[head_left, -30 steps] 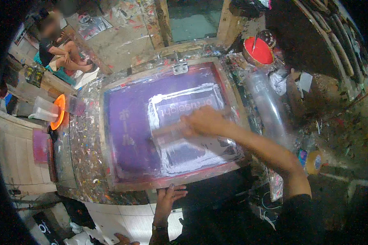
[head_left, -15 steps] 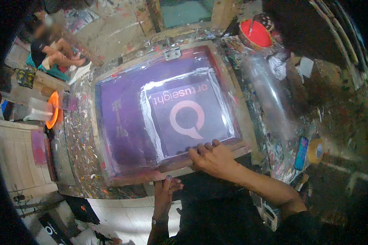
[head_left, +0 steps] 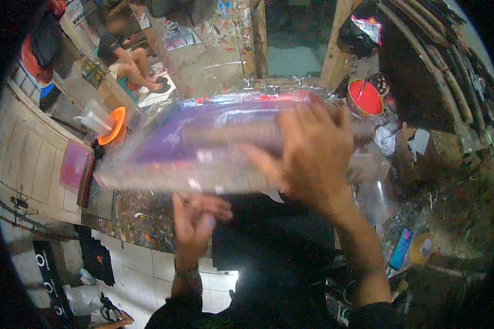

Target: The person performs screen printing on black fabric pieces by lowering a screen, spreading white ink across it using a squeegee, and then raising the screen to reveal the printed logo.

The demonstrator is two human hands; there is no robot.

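A screen-printing frame (head_left: 164,178) with purple mesh (head_left: 167,137) is tilted, its near edge raised off the table. Motion blurs it. My right hand (head_left: 315,151) is over the frame's right part, fingers and thumb around a brown wooden bar that looks like a squeegee (head_left: 230,135); the fingers are smeared. Just below the near edge, my left hand (head_left: 195,222) has its fingers apart, pointing right, and holds nothing I can see. Black cloth (head_left: 274,230) fills the space between my forearms; whether it is my clothing or a separate piece I cannot tell.
A bowl of red ink (head_left: 366,98) stands at the far right. Nearer are a phone (head_left: 400,248) and a tape roll (head_left: 421,248). At left are an orange dish (head_left: 115,126) and a clear container (head_left: 96,117). A person (head_left: 129,60) sits at the far left.
The frame's near edge has risen from lying flat. My right hand has moved up and over the frame, where the brown bar now shows. My left hand has shifted left and up in view.
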